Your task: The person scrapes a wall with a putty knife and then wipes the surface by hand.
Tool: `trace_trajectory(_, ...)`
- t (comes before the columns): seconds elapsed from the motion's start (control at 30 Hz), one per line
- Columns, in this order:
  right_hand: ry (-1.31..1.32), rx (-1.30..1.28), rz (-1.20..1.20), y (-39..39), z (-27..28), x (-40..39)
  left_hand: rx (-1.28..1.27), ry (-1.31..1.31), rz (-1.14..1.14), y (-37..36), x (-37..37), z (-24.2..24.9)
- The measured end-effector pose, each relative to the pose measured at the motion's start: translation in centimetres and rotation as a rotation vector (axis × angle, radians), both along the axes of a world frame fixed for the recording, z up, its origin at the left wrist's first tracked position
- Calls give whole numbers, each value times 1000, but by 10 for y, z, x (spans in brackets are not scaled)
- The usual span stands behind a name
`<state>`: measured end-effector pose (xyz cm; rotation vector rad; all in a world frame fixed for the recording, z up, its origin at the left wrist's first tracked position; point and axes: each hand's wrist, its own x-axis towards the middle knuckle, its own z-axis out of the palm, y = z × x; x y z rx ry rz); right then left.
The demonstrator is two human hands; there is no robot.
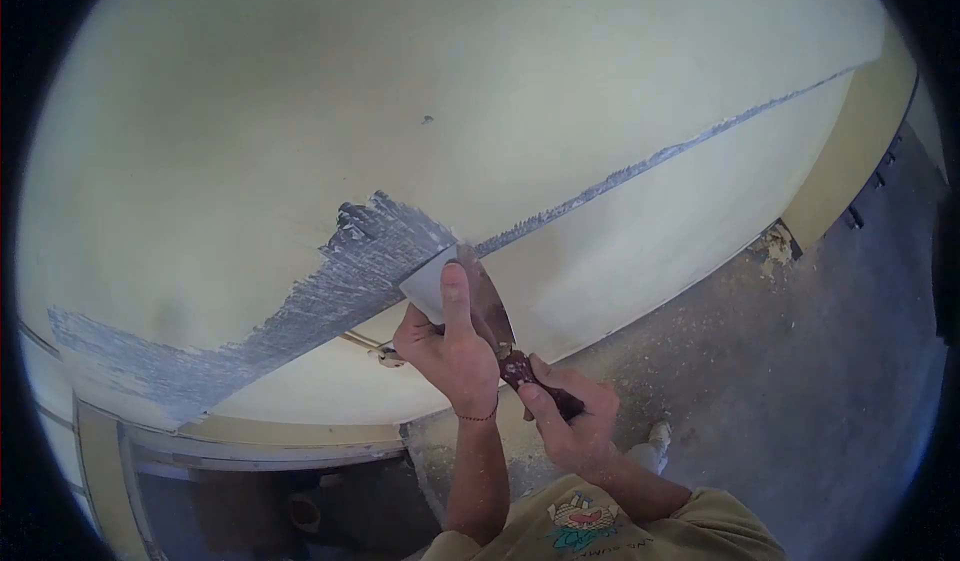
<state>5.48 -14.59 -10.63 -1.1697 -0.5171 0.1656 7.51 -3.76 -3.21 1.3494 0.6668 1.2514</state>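
Observation:
My left hand [455,346] grips a flat pale scraper blade [428,283], thumb extended along it; its upper edge lies against the wall at the scraped grey patch [340,281]. In my right hand [575,421] is the dark reddish handle of a putty knife [487,306], fingers wrapped round it. The knife's wide metal blade points up beside my left hand, its tip close to the pale blade. A thin scraped grey line [650,164] runs from there up to the right across the cream wall [500,71].
Below the wall, the grey floor [790,351] has scattered flakes. A damaged spot [778,245] shows at the wall's base on the right. A framed opening [270,441] is at lower left. My shoe [657,441] stands below my right hand.

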Motion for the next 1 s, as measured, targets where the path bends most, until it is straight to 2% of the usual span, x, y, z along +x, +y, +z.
trace_trajectory(0.13,2,-31,-17,0,-6,-6,87,-42,13,9,-1,-13)
trace_trajectory(0.2,15,-23,-15,1,-8,-4,17,29,-17,2,-4,-11)
trace_trajectory(0.33,15,-71,-8,-5,-5,-5,36,-15,8,7,-3,-22)
trace_trajectory(0.5,67,-77,45,-2,7,-3,94,1,26,2,2,2)
trace_trajectory(0.63,128,34,91,3,19,1,114,-38,101,0,8,22)
trace_trajectory(0.77,155,30,127,-4,20,-3,103,18,37,6,-5,1)
trace_trajectory(0.87,173,58,133,-6,-1,-10,110,16,36,13,-4,-22)
trace_trajectory(1.0,197,7,126,-10,-7,-7,28,46,10,4,-8,-22)
